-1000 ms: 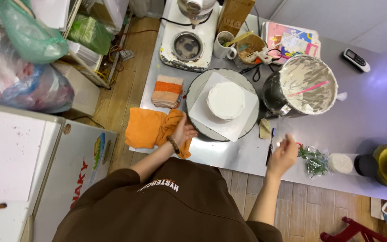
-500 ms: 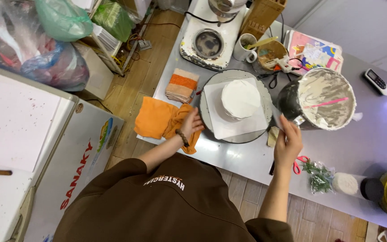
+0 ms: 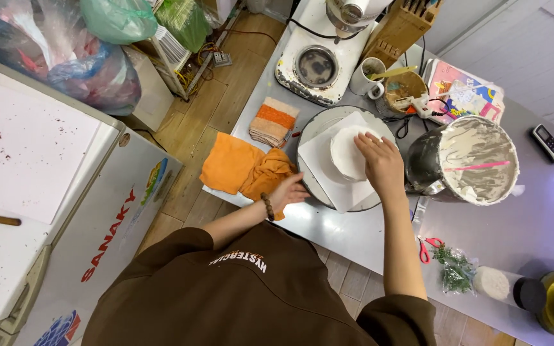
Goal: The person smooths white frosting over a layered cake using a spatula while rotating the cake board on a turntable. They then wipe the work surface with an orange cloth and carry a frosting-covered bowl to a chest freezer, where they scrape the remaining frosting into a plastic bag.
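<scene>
Head view, right hand point(image 3: 379, 163) flat and open on white cake point(image 3: 349, 154), left hand point(image 3: 290, 190) open at turntable point(image 3: 309, 138) edge

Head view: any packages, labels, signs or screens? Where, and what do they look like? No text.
Freezer label: left of the person, red lettering on white.
Freezer sticker: by the top corner, small, multicoloured.
Remote: far right of the table, small grey screen, dark body.
Booklet: behind the bowl, pink, colourful print.
Herb bag: near edge, clear, green sprigs.
</scene>
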